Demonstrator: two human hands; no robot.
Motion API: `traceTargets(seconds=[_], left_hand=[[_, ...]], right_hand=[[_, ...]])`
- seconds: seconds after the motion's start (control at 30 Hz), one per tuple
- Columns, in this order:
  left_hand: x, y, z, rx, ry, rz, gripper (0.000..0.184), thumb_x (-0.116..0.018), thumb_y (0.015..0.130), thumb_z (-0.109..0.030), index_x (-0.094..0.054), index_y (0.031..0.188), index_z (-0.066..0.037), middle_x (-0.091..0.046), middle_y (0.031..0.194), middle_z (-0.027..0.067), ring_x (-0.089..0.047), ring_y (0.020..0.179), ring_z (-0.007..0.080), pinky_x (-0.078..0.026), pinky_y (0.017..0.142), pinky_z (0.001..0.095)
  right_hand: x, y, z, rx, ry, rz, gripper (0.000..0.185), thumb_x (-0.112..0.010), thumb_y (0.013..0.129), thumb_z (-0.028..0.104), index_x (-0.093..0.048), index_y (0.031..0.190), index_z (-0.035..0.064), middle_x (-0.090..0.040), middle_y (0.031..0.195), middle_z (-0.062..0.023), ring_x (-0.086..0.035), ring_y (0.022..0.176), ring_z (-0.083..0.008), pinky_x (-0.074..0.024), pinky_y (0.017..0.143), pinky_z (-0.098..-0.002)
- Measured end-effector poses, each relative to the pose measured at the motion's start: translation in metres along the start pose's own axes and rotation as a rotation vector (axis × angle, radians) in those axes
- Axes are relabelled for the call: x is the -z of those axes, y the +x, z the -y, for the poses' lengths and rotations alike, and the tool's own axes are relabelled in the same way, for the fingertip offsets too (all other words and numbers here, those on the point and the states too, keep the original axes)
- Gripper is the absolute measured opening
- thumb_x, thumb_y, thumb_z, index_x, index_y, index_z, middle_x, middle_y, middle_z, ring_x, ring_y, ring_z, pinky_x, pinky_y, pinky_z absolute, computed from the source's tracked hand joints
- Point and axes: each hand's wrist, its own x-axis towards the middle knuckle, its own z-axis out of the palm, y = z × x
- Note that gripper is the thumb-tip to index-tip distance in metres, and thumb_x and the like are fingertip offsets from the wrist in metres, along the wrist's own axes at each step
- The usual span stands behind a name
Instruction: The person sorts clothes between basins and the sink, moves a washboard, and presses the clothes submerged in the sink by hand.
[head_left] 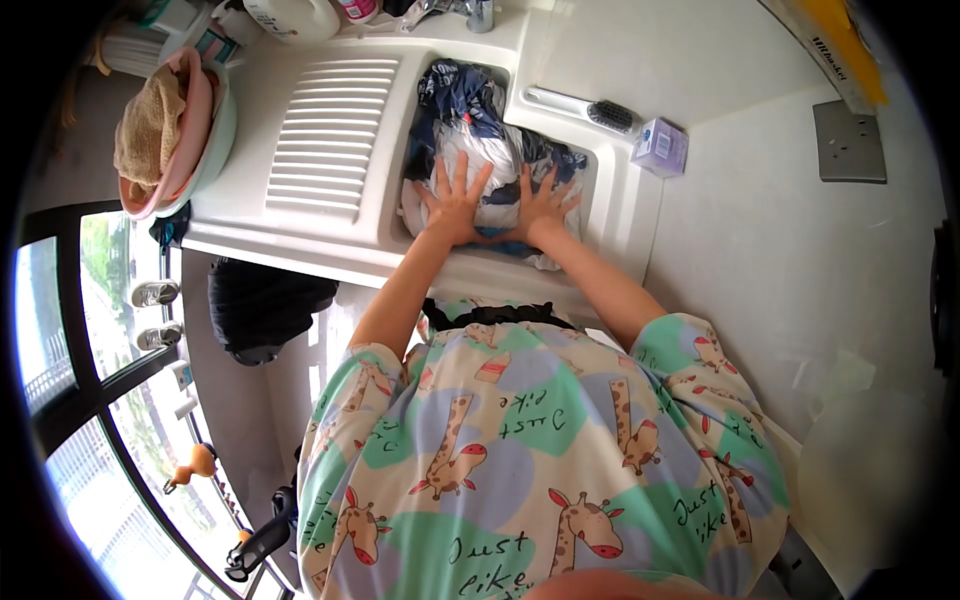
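Note:
Both of my hands rest on a heap of wet-looking clothes (480, 148) in the white sink basin (412, 130). My left hand (455, 205) has its fingers spread over the pale cloth at the basin's left side. Just to its right, my right hand (545, 205) lies with fingers spread on white and dark blue fabric. The heap mixes dark navy patterned cloth with white cloth. What lies under my palms is hidden.
A ribbed washboard (333, 135) is moulded left of the basin. Right of it lie a brush (585, 108) and a purple soap pack (660, 147). Stacked basins (192, 130) hold a beige towel (150, 130) at far left. Bottles (295, 18) stand along the back.

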Motion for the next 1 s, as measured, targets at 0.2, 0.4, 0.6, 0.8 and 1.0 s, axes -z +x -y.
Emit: traceTargets(seconds=[0.2, 0.4, 0.6, 0.8, 1.0], left_hand=[[0.002, 0.001, 0.001, 0.003, 0.009, 0.017, 0.153, -0.094, 0.048, -0.063, 0.001, 0.165, -0.039, 0.008, 0.172, 0.0164, 0.004, 0.154, 0.0532, -0.017, 0.104, 0.0887], [-0.001, 0.001, 0.001, 0.002, 0.017, -0.004, 0.153, -0.093, 0.046, -0.068, 0.0, 0.165, -0.04, 0.006, 0.173, 0.016, 0.002, 0.154, 0.0529, -0.017, 0.103, 0.089], [-0.006, -0.001, 0.004, -0.013, -0.055, -0.033, 0.152, -0.093, 0.046, -0.067, -0.001, 0.164, -0.042, 0.004, 0.173, 0.0144, -0.001, 0.156, 0.0504, -0.013, 0.106, 0.0882], [-0.005, 0.0, 0.005, -0.015, -0.046, -0.074, 0.153, -0.093, 0.044, -0.067, -0.002, 0.164, -0.042, 0.001, 0.173, 0.0135, -0.004, 0.156, 0.0481, -0.013, 0.106, 0.088], [-0.009, -0.001, 0.003, -0.03, 0.034, -0.163, 0.158, -0.092, 0.039, -0.069, -0.003, 0.165, -0.04, -0.002, 0.174, 0.01, -0.005, 0.158, 0.0429, -0.01, 0.107, 0.0881]], right_hand=[[-0.001, 0.001, 0.001, -0.002, 0.003, 0.006, 0.163, -0.086, 0.049, 0.08, 0.01, 0.166, 0.0194, 0.01, 0.166, -0.036, 0.006, 0.145, -0.0706, -0.005, 0.109, -0.0842], [0.0, 0.001, 0.001, -0.004, 0.003, 0.013, 0.162, -0.086, 0.05, 0.079, 0.011, 0.166, 0.02, 0.011, 0.165, -0.0361, 0.005, 0.145, -0.0703, -0.0054, 0.109, -0.0838], [-0.001, -0.002, 0.001, -0.005, 0.0, 0.011, 0.163, -0.086, 0.049, 0.08, 0.01, 0.166, 0.0193, 0.01, 0.165, -0.0364, 0.005, 0.145, -0.07, -0.0056, 0.11, -0.0835], [0.0, -0.001, 0.002, -0.006, -0.01, 0.006, 0.163, -0.085, 0.049, 0.081, 0.009, 0.166, 0.0182, 0.009, 0.165, -0.0365, 0.005, 0.145, -0.0698, -0.0059, 0.11, -0.0835], [0.003, 0.0, 0.003, -0.013, 0.002, 0.024, 0.161, -0.085, 0.05, 0.08, 0.01, 0.166, 0.0204, 0.01, 0.166, -0.035, 0.006, 0.146, -0.0693, -0.0049, 0.11, -0.0836]])
